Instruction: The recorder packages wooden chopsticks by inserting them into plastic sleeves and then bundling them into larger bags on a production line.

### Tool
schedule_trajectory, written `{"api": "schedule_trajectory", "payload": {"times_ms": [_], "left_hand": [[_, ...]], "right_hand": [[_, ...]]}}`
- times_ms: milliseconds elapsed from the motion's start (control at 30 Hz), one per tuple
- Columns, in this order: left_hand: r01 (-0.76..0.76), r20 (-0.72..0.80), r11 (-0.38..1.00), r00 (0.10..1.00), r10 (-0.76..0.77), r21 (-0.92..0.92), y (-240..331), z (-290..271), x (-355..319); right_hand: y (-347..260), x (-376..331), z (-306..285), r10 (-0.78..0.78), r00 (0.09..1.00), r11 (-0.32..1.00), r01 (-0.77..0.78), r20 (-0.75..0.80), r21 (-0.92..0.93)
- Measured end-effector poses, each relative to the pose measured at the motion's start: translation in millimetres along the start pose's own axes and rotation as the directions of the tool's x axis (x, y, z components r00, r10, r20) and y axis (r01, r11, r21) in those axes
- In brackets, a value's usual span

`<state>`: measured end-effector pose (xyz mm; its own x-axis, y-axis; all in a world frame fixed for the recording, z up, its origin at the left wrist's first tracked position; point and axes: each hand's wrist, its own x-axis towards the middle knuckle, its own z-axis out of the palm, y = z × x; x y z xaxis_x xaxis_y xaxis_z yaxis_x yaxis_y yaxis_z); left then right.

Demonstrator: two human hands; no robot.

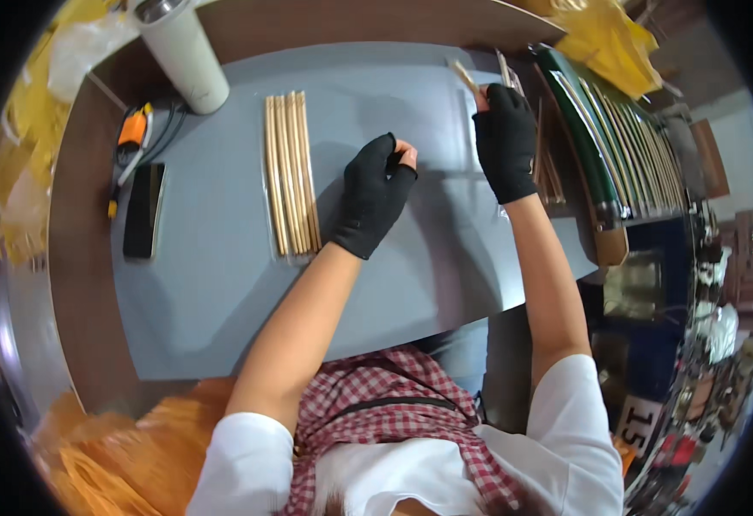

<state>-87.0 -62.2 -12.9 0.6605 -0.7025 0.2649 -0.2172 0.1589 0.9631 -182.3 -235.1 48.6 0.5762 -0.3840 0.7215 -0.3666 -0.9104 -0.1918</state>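
Here, two gloved hands are hanging over one grey tabletop (213, 310), with one pale stick (463, 73) at the right's fingertips.

Clocking from the table's middle, the right hand (507, 142) is pinching that stick at two o'clock; the left hand (375, 196), near the middle, is showing narrowly curled fingers, and whether it is holding anything I cannot tell. Toward ten from that hand, five or six sticks (290, 172) are lying sleeved in clear film. One phone (143, 212) is lying at nine, one orange object (134, 129) at ten; one white tumbler (189, 64) is standing just past ten. One green case (572, 120) is bordering uncounted thin strips (639, 155) between two and three. Beyond, orange plastic (144, 439) is spreading at seven.
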Motion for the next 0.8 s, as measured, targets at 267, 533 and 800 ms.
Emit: {"api": "schedule_trajectory", "payload": {"times_ms": [267,533,800], "left_hand": [[0.238,-0.079,0.94,0.961,-0.264,-0.245,-0.8,-7.8,6.0],[0.375,0.012,0.853,0.917,-0.399,-0.364,7.1,-17.9,16.7],[0.494,0.194,0.68,0.861,-0.471,-0.541,17.0,-19.1,17.9]], "right_hand": [[-69.4,-22.0,47.5,0.285,0.683,0.013,-0.704,0.672,0.71],[-56.7,-15.0,40.6,0.043,0.539,-0.529,-0.702,0.841,0.477],[-53.0,-19.3,46.2,0.033,0.519,-0.61,-0.666,0.854,0.429]]}}
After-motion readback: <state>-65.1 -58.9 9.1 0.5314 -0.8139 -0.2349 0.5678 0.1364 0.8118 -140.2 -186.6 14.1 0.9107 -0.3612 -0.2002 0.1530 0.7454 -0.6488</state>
